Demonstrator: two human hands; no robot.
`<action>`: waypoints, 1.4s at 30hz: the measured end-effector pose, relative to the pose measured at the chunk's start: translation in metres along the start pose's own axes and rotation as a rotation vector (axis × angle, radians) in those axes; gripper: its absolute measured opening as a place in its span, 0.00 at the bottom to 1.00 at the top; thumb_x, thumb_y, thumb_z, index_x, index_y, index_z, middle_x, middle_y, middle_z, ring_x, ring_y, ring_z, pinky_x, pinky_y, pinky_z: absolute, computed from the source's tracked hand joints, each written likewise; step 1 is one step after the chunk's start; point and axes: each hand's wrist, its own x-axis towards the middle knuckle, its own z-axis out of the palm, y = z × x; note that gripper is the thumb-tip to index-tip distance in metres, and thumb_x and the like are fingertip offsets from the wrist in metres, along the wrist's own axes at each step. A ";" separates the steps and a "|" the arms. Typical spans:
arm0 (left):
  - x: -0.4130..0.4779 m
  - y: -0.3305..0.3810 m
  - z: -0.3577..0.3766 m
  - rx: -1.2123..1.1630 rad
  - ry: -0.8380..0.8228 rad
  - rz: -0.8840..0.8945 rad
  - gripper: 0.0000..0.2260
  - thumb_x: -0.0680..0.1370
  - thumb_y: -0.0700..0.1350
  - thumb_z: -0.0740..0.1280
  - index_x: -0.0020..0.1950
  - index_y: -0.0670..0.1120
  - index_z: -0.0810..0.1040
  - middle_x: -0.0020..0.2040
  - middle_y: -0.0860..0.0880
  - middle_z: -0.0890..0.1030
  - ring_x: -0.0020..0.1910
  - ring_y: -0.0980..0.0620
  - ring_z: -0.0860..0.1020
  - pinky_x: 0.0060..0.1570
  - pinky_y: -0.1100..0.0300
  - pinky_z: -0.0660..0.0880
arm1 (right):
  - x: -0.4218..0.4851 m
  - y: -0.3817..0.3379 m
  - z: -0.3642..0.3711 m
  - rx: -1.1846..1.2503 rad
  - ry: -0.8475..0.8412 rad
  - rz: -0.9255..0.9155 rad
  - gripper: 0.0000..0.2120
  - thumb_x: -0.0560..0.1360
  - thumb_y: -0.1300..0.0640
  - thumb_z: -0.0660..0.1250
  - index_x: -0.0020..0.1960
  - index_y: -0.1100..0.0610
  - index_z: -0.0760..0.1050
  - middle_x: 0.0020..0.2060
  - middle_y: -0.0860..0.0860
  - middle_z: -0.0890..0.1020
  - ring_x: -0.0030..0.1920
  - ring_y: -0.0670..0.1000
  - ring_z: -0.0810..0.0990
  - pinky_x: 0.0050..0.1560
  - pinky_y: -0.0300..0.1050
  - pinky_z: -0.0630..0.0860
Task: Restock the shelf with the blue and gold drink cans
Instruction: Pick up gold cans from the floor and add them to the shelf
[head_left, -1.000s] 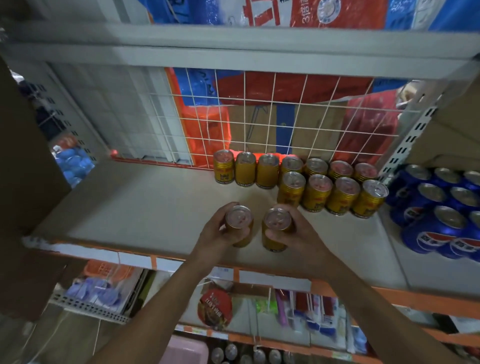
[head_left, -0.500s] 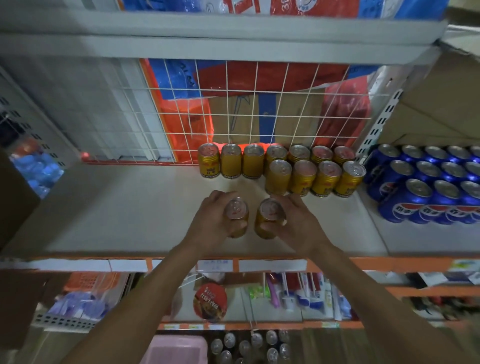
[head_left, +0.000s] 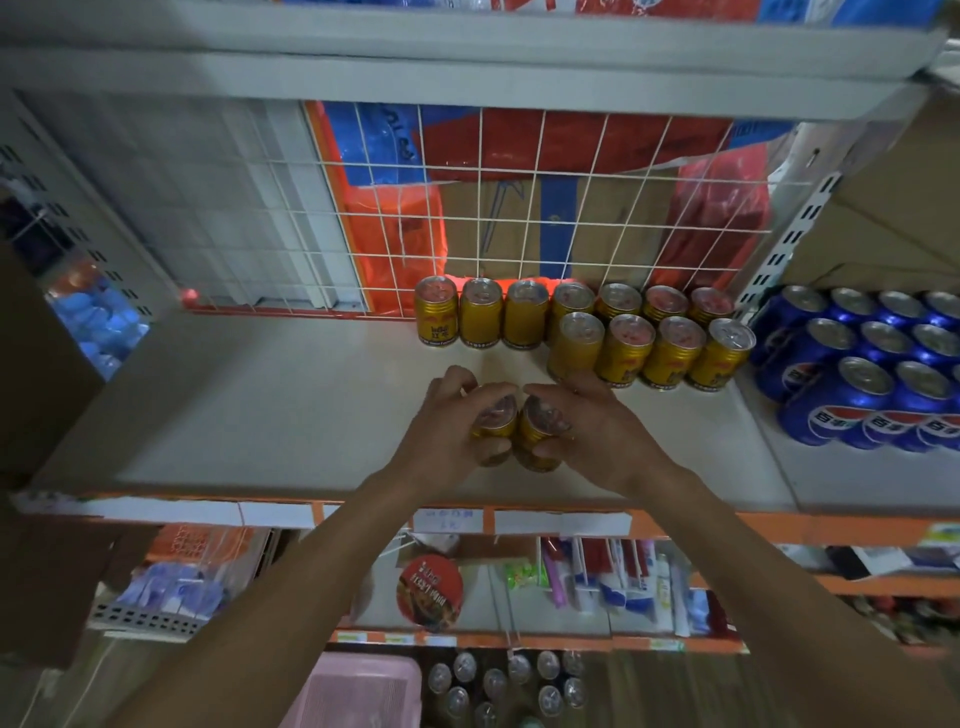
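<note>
My left hand (head_left: 447, 423) grips one gold drink can (head_left: 493, 425) by its sidewall. My right hand (head_left: 605, 434) grips a second gold can (head_left: 534, 440), and the two touch near the shelf (head_left: 260, 415) front. Judged rigid, smooth and weighty if full, so hold mid-body and upright.

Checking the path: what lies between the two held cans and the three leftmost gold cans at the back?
Nothing: in the head view only bare shelf separates the held cans from those three back cans.

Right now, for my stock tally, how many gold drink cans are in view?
13 gold metal drink cans: seven in the back row, four in the front row, one in the left hand, one in the right hand. More may hide behind them.
</note>
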 end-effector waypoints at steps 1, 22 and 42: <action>0.001 -0.002 -0.001 -0.016 -0.009 0.024 0.27 0.75 0.44 0.76 0.72 0.54 0.74 0.63 0.46 0.70 0.62 0.44 0.69 0.63 0.50 0.72 | 0.000 0.002 0.000 -0.019 0.004 -0.028 0.36 0.71 0.58 0.77 0.76 0.52 0.67 0.64 0.57 0.70 0.68 0.62 0.70 0.64 0.56 0.73; -0.008 -0.013 0.023 0.195 0.214 0.093 0.31 0.71 0.43 0.79 0.71 0.49 0.72 0.68 0.42 0.68 0.60 0.40 0.73 0.47 0.50 0.81 | -0.014 0.018 0.032 -0.326 0.351 -0.219 0.31 0.69 0.61 0.76 0.71 0.56 0.74 0.68 0.53 0.76 0.67 0.58 0.75 0.53 0.51 0.83; 0.043 -0.028 0.021 0.235 0.247 0.058 0.31 0.71 0.45 0.79 0.70 0.47 0.70 0.72 0.45 0.67 0.64 0.41 0.72 0.50 0.47 0.81 | 0.044 0.028 0.037 -0.441 0.432 -0.237 0.26 0.74 0.65 0.61 0.73 0.62 0.72 0.69 0.57 0.76 0.71 0.59 0.71 0.73 0.52 0.69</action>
